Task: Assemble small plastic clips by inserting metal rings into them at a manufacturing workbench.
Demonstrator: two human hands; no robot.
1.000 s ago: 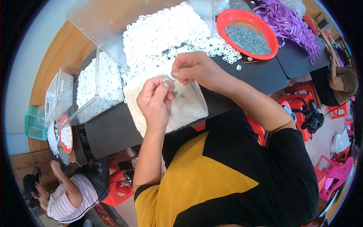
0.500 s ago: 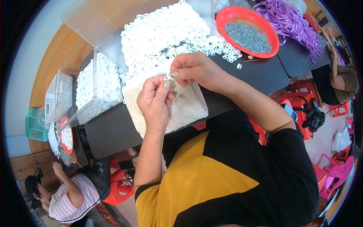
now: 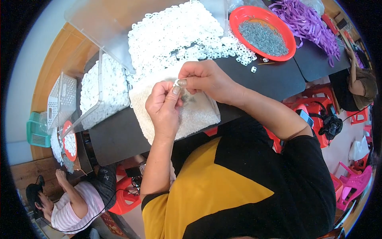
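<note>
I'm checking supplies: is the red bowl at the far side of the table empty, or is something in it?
Not empty. The red bowl holds a grey heap of small metal bits covering most of its bottom.

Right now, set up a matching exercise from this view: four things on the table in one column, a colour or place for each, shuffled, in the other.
Things:
1. round dish
2. ribbon strips
3. small white ring
4. towel

Descriptions:
A. pinched between the fingertips of both hands
B. purple, piled at the far right
C. red, filled with grey metal bits
D. cream, spread under the hands

Pairs: 1-C, 2-B, 3-A, 4-D
</note>
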